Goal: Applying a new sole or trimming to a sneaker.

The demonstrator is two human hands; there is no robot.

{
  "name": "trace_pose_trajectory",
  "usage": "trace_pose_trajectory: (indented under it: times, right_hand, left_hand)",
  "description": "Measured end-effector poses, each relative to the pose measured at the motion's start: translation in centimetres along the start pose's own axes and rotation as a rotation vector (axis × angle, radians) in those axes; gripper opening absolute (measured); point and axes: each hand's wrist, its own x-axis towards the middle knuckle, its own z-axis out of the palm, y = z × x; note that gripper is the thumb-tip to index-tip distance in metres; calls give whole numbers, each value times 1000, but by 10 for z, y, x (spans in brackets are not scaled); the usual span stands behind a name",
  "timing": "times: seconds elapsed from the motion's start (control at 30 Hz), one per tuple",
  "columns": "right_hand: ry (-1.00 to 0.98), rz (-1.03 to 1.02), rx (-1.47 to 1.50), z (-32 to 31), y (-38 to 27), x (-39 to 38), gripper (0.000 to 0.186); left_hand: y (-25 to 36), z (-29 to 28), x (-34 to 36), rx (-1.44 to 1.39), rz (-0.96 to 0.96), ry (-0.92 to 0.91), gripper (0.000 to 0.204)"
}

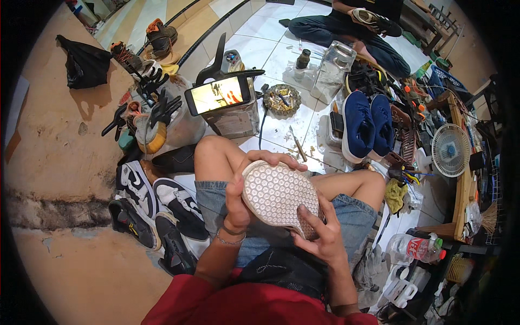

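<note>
Between my two hands, above my lap, is a shoe (pixel 279 194) with its pale sole turned up toward me. Round studs in a honeycomb-like pattern cover that sole, and the shoe's upper is hidden underneath. My left hand (pixel 236 201) wraps the upper left side, its fingers curled over the far edge. Gripping the lower right end, my right hand (pixel 327 234) lays its thumb and fingers over the sole's edge. A dark cloth or bag (pixel 281 271) lies on my lap under the shoe.
Ahead, a phone (pixel 219 96) leans on a tin, beside an ashtray (pixel 282 100) and a pointed tool (pixel 297 143). Blue shoes (pixel 358 125) stand right; black-and-white sneakers (pixel 135 187) lie left. A fan (pixel 450 150) and plastic bottle (pixel 414 248) are farther right. Another person (pixel 346 27) sits opposite, holding a shoe.
</note>
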Motion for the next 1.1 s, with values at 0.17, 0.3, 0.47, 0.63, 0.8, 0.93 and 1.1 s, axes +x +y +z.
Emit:
trace_pose_trajectory:
  times: [0.17, 0.3, 0.47, 0.63, 0.8, 0.93, 1.1]
  right_hand:
    - [-10, -15, -27, 0, -5, 0, 63]
    - [-2, -21, -66, -5, -5, 1, 64]
    - [-30, -48, -96, -13, -8, 5, 64]
    - [-50, -18, -61, -9, -9, 7, 66]
    - [-114, 191, -104, -7, 1, 8, 83]
    - [-68, 202, -126, 25, 33, -5, 86]
    - [-20, 462, 527, 36, 44, -17, 80]
  left_hand:
    - [2, -5, 1, 19, 23, -39, 54]
    - [3, 5, 0, 11, -15, 27, 54]
    - [1, 0, 1, -69, 48, -63, 57]
    - [-4, -5, 8, -30, 22, 155, 51]
    - [-13, -58, 24, -33, -35, 661, 43]
    - [-27, -70, 29, 121, -134, 731, 43]
    - [-33, -79, 34, 524, -73, 492, 35]
